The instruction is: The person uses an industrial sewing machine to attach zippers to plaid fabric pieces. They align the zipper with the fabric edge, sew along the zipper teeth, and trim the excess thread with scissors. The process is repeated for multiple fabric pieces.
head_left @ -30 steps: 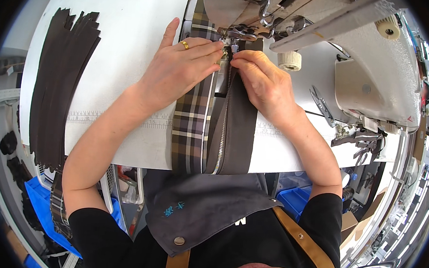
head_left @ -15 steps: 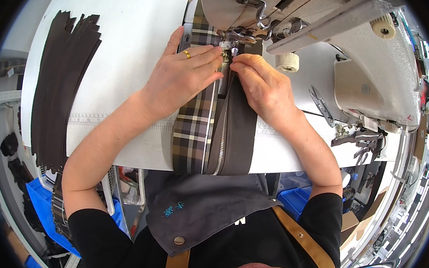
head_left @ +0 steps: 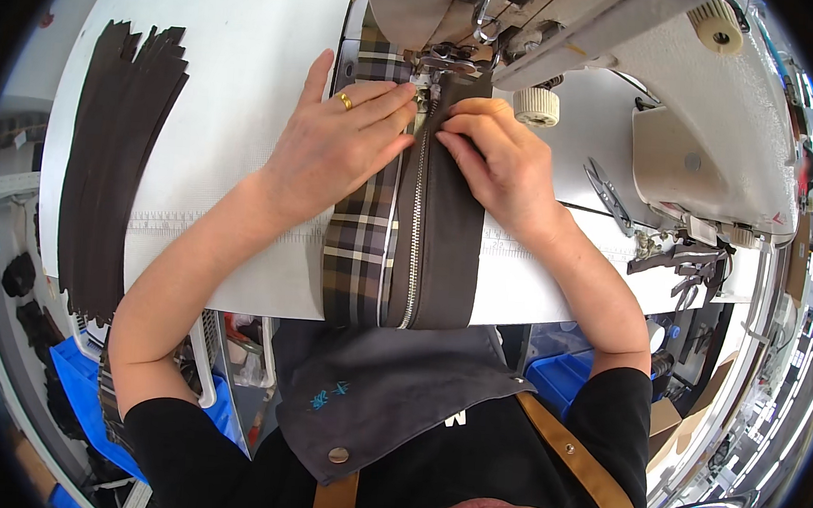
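Observation:
A plaid fabric strip (head_left: 358, 260) lies under the sewing machine's presser foot (head_left: 427, 94). Along its right side runs a metal-toothed zipper (head_left: 414, 245), with a wide dark brown strip (head_left: 452, 247) to the right of the teeth. My left hand (head_left: 346, 139) rests flat on the plaid fabric, thumb spread and fingertips beside the foot. A gold ring is on one finger. Just right of the zipper teeth, my right hand (head_left: 496, 157) pinches the zipper's edge between thumb and fingers, close below the foot. Its fingertips partly hide what they grip.
A stack of dark strips (head_left: 119, 162) lies at the table's left. Thread snips (head_left: 608, 196) and fabric scraps (head_left: 685, 262) are on the right, near the machine's body (head_left: 711, 152). A ruler scale crosses the white table (head_left: 238, 272). Blue bins sit below its edge.
The zipper has swung left and straightened, closing the gap beside the plaid strip. My right thumb has moved slightly away from the forefinger's tip; my left hand has shifted slightly left.

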Demonstrator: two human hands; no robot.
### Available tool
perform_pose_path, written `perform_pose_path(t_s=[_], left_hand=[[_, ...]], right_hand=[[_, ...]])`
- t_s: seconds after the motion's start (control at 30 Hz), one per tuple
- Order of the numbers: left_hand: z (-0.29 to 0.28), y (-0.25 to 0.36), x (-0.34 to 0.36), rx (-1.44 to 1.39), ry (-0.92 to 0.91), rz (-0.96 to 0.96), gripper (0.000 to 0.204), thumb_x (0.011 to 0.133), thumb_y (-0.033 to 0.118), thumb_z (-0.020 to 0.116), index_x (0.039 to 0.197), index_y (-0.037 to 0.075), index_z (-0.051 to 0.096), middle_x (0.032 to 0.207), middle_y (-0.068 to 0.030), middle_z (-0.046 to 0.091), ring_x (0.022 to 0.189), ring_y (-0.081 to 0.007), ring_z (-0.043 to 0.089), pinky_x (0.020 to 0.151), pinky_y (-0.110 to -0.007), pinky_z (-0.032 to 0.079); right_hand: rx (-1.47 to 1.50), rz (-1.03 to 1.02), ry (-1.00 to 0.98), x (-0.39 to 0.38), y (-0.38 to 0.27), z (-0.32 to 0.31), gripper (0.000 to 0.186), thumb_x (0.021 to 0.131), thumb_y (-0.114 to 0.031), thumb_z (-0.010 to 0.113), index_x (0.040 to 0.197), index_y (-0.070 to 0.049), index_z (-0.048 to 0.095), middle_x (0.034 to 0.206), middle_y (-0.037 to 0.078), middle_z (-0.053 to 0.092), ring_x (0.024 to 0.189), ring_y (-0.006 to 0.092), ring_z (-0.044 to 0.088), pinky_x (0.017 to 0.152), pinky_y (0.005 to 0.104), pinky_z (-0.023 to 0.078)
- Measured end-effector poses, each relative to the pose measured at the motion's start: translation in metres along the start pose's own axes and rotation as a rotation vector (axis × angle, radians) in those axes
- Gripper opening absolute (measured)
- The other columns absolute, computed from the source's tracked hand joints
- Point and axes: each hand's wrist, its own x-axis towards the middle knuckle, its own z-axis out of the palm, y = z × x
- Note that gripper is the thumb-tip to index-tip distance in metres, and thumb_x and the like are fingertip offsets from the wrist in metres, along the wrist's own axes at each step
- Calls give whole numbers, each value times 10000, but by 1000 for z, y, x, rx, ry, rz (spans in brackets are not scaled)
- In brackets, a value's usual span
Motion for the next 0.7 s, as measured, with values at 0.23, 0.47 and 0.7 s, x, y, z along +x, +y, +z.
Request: perform_pose_path(t_s=[0.23,0.47,0.7], left_hand=[[-22,50,-39,-52,-120,17,284,726,171,679,956,16,620,1138,-128,603,1175,-228,521,988,-593,316],[-27,67,-49,-103,-94,-18,184,723,101,647,887,21,623,1061,-118,637,1094,-223,583,992,-571,321],[-17,16,-10,-236,46,-56,209,815,40,617,1020,18,654,1088,-61,665,1044,-173,611,1065,-453,276]], right_hand=[[-157,-147,-10,-2,-2,3,212,726,-30,718,931,-21,668,970,75,656,825,231,632,699,307,525],[-262,-198,-30,0,-7,7,247,734,-145,708,956,-44,667,997,33,619,819,187,575,680,297,509],[-300,-197,-67,-2,-8,7,295,738,-199,711,991,-53,664,1027,25,590,861,186,551,702,304,490]])
